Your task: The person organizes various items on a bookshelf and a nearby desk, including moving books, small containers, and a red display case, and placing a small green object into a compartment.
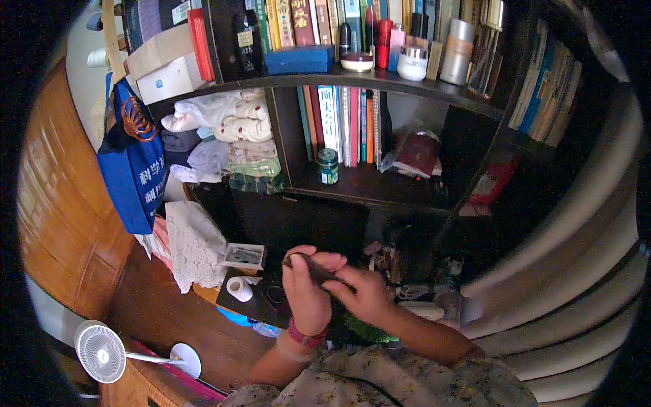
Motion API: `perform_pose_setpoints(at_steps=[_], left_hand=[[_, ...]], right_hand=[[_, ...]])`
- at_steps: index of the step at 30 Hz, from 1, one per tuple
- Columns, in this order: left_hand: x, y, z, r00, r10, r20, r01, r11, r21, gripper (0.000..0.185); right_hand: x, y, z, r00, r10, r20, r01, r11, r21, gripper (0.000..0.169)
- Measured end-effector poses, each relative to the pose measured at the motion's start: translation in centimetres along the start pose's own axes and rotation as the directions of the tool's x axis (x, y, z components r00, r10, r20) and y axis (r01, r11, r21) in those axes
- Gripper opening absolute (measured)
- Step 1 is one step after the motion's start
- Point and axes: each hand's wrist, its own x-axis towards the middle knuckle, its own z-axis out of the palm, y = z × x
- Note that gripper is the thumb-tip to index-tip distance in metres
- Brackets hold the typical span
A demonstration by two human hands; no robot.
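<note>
A small dark, flat object (318, 272) is held between both hands, in front of the dark lower part of the bookcase; what it is cannot be made out. My left hand (306, 290), with a red band at its wrist, grips the object with the thumb along its upper end. My right hand (363, 295) holds the object's lower right side between thumb and fingers. The right fingertips lie close to those of the left hand, and some fingers are hidden behind the object.
Below left stand a roll of white paper (239, 289) and a framed picture (245, 255). Books and a green jar (327, 166) fill shelves above, with cosmetics containers higher up. A blue bag (127, 178) hangs left, over a wooden floor with a white fan (103, 351). Curtains (569, 285) hang right.
</note>
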Motion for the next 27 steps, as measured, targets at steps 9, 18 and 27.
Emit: perform_pose_setpoints(at_steps=[9, 18, 27], left_hand=[[-1.8, -4.1, -2.7, 0.966, -0.239, 0.097, 0.218, 0.957, 0.190, 0.034], [-2.0, -5.6, -1.8, 0.911, -0.385, 0.146, 0.321, 0.887, 0.333, 0.020], [-3.0, -7.3, -2.4, 0.878, -0.449, 0.166, 0.372, 0.858, 0.353, 0.019]], right_hand=[[6.4, 4.2, -11.1, 0.844, -0.321, -0.431, -0.129, 0.657, -0.743, 0.021], [7.5, 5.1, -12.0, 0.916, -0.075, -0.395, -0.284, 0.573, -0.768, 0.036], [-2.9, 13.4, -18.0, 0.721, -0.058, -0.691, -0.293, 0.877, -0.380, 0.017]])
